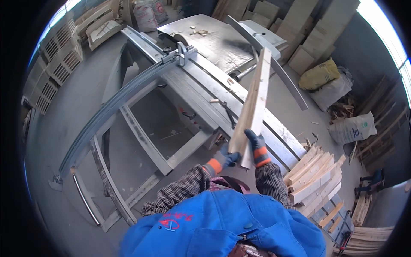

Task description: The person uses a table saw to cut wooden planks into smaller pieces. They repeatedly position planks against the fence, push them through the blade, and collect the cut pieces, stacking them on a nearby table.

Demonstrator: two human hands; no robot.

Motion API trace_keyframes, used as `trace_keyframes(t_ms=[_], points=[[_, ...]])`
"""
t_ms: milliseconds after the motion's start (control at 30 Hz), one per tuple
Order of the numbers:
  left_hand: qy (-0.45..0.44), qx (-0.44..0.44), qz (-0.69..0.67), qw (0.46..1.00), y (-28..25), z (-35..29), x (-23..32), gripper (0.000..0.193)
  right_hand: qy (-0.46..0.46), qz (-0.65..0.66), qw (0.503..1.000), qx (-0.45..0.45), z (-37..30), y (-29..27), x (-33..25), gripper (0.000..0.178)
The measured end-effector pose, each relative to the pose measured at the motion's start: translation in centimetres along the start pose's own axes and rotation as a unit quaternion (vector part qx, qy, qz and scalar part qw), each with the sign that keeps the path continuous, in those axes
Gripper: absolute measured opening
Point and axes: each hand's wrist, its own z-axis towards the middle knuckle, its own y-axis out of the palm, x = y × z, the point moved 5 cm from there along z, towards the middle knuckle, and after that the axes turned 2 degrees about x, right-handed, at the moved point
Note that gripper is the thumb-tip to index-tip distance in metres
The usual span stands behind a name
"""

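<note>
My left hand point(227, 157) and my right hand point(256, 144), both in dark blue gloves with orange cuffs, are closed on the near end of a long wooden board point(252, 103). The left grips its left side and the right its right side. Tilted on edge, the board points away from me over the metal bed of a sliding table saw point(188, 83); whether its far end touches anything I cannot tell. A dark wrench-like tool point(227, 112) lies on the bed just left of the board.
A curved-looking metal fence point(115, 100) and open frame reach out to the left. Cut wooden strips point(314, 173) are piled close on my right. Wood scraps point(200, 32) lie on the far tabletop point(214, 49). Beyond stand full sacks point(353, 127) and leaning panels point(314, 40).
</note>
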Motion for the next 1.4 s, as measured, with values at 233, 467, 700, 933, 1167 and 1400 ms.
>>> trace_keyframes(t_ms=[233,467,700,933,1167,1400], points=[[-0.174,0.134,-0.323,0.921,-10.7,4.0,-10.3,0.051,0.046,-0.009,0.998,-0.036,9.6,13.8,7.6,0.069],[-0.287,0.301,-0.340,0.844,-21.0,7.2,-20.0,0.036,0.165,-0.003,0.985,-0.053,15.8,25.9,13.0,0.076],[-0.327,0.385,-0.345,0.791,-25.0,9.2,-27.7,0.046,0.350,-0.080,0.897,-0.257,21.2,28.4,12.9,0.063],[-0.383,0.525,-0.297,0.699,-26.3,3.7,-29.5,0.052,0.342,-0.083,0.868,-0.350,24.1,32.9,10.5,0.039],[-0.177,0.498,-0.515,0.674,-30.6,12.5,-18.5,0.060,0.433,0.107,0.846,-0.293,26.3,38.3,12.4,0.025],[-0.215,0.506,-0.360,0.753,-32.0,17.0,-19.0,0.029,0.394,0.112,0.856,-0.315,29.5,38.6,11.7,0.023]])
